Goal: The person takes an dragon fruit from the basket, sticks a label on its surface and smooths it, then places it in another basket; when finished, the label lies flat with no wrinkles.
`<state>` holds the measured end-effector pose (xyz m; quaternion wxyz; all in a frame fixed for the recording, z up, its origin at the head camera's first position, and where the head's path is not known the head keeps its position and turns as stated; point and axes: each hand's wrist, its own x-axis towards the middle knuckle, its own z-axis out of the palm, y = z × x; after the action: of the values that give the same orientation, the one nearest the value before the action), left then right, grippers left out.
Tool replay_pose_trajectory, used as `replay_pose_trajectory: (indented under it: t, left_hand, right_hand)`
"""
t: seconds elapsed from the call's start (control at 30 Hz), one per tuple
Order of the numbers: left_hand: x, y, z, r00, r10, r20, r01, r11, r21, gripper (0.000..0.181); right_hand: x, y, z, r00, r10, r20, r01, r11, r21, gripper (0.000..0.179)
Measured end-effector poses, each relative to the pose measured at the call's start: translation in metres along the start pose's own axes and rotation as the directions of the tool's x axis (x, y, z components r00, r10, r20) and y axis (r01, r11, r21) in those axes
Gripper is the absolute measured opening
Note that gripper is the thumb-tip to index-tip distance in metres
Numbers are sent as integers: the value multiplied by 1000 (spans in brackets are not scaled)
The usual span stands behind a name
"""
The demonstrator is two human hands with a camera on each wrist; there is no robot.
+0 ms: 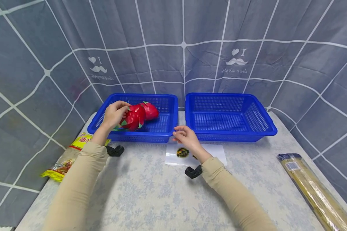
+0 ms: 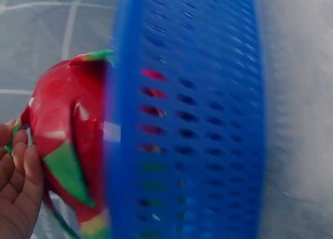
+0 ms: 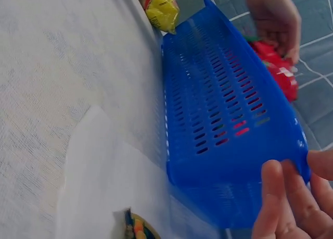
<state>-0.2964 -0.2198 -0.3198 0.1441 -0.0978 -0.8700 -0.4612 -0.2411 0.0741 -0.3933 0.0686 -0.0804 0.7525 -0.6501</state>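
Observation:
Two glossy red dragon fruits with green-tipped scales lie in the left blue basket (image 1: 169, 123). My left hand (image 1: 115, 112) reaches over the basket's left part and pinches a scale of the nearer dragon fruit (image 1: 135, 118). In the left wrist view, the thumb and fingers (image 2: 32, 163) close round a green tip at the side of that dragon fruit (image 2: 54, 101). The farther dragon fruit (image 1: 151, 110) rests right behind it. At the same basket's front right corner, my right hand (image 1: 188, 138) grips the rim (image 3: 297, 137), with thumb and fingers on either side of it.
A second blue basket (image 1: 231, 133) stands at the right. A yellow-and-red food bag (image 1: 65, 162) lies at the left. On the right edge is a long flat package (image 1: 309, 183). A white printed sheet (image 1: 214, 152) lies under my right forearm, and a grey curtain (image 1: 202, 22) hangs behind.

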Motion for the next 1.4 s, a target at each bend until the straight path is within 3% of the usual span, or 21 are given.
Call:
replay_pose_trajectory:
  t: [0.17, 0.3, 0.4, 0.47, 0.67, 0.8, 1.0, 1.23, 1.4]
  left_hand:
    - [-1, 34, -6, 992, 77, -103, -88, 991, -100, 25]
    - [-15, 81, -8, 983, 121, -138, -144, 974, -172, 23]
    - [-27, 107, -4, 981, 148, -127, -172, 962, -213, 22]
    - [-34, 115, 3, 982, 158, -106, -180, 953, -245, 21]
    - [-69, 139, 28, 987, 160, 33, -143, 944, -296, 17]
    - [-94, 142, 49, 976, 161, 144, -118, 956, -269, 15]
    - [-125, 129, 79, 939, 165, 300, -120, 979, -164, 15]
    - [-146, 113, 105, 900, 161, 405, -120, 985, -125, 13]
    - [-157, 104, 123, 889, 140, 436, -106, 989, -103, 12]
  right_hand:
    - [-8, -7, -9, 999, -46, 26, 50, 983, -178, 32]
    - [-20, -20, -22, 994, -93, 49, 103, 959, -263, 31]
    - [-31, -32, -32, 988, -138, 68, 148, 970, -194, 33]
    - [-39, -41, -39, 981, -181, 76, 189, 975, -120, 35]
    - [-67, -54, -53, 954, -290, 77, 290, 957, 15, 48]
    - [-86, -45, -58, 940, -322, 111, 321, 947, 26, 54]
    - [-105, -16, -56, 943, -287, 170, 288, 957, 15, 60]
    - [-114, 21, -59, 961, -188, 204, 198, 980, -30, 52]
    - [-114, 43, -66, 953, -148, 265, 164, 986, -38, 48]
